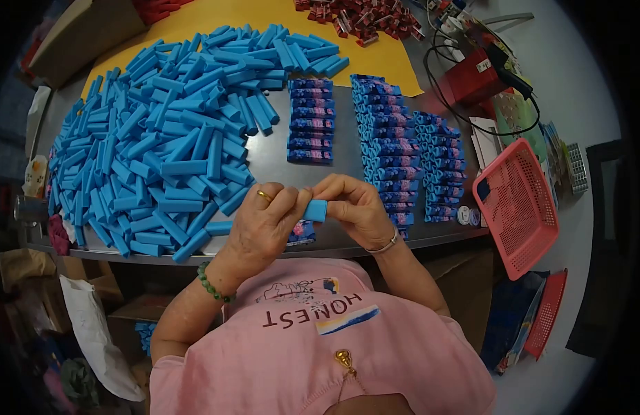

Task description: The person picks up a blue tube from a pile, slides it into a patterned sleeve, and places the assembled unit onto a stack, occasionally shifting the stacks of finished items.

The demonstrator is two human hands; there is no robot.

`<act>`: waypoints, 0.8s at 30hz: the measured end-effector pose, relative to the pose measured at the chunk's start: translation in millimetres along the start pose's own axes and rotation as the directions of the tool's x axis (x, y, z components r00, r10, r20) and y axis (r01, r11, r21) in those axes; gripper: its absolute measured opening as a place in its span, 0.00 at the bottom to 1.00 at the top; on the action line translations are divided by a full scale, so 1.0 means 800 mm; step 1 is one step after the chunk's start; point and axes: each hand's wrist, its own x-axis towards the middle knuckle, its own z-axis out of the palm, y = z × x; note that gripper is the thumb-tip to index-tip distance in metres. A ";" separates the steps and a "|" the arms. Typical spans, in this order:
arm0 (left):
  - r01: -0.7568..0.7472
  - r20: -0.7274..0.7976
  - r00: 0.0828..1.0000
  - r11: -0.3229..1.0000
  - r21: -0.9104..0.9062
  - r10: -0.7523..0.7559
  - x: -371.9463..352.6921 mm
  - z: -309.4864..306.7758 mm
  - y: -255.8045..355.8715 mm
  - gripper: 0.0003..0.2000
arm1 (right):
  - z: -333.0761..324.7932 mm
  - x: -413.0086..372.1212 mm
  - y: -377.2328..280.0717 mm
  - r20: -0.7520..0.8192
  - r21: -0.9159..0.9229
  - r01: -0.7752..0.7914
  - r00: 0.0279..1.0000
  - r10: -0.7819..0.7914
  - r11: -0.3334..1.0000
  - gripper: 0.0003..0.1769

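In front of my chest, both hands meet on a small blue tube-like piece (315,211). My left hand (266,216) is closed round its left end, mostly covering it. At its right end, my right hand (358,209) pinches with thumb and fingers. Just below the hands lies a dark blue and pink printed piece (302,232), partly hidden. A big loose heap of plain blue pieces (161,142) spreads to the left. Beyond my hands, printed pieces stand in a neat column (310,124), with longer rows of printed pieces (392,149) to its right.
Yellow sheet (378,67) lies under the back of the heap, with small red pieces (365,19) at the far edge. On the right are a pink basket (487,214), a red box (470,76) and a looping black cable (465,131). The metal table's front edge (430,234) runs close to my body.
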 end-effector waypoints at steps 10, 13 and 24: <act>0.227 0.197 0.961 0.961 -0.155 -0.195 -0.013 0.019 -0.024 0.23 | 0.001 0.007 0.001 -0.210 -0.262 -0.158 0.972 0.103 0.952 0.10; 0.477 0.259 0.878 0.784 -0.398 -0.403 -0.016 0.025 -0.026 0.27 | 0.017 0.013 -0.014 0.011 -0.740 0.169 0.971 -0.239 0.651 0.22; 0.526 0.207 0.817 0.843 0.116 -0.538 -0.060 0.059 -0.027 0.16 | -0.040 -0.022 0.021 -0.289 -0.612 -0.015 0.935 -0.205 0.791 0.10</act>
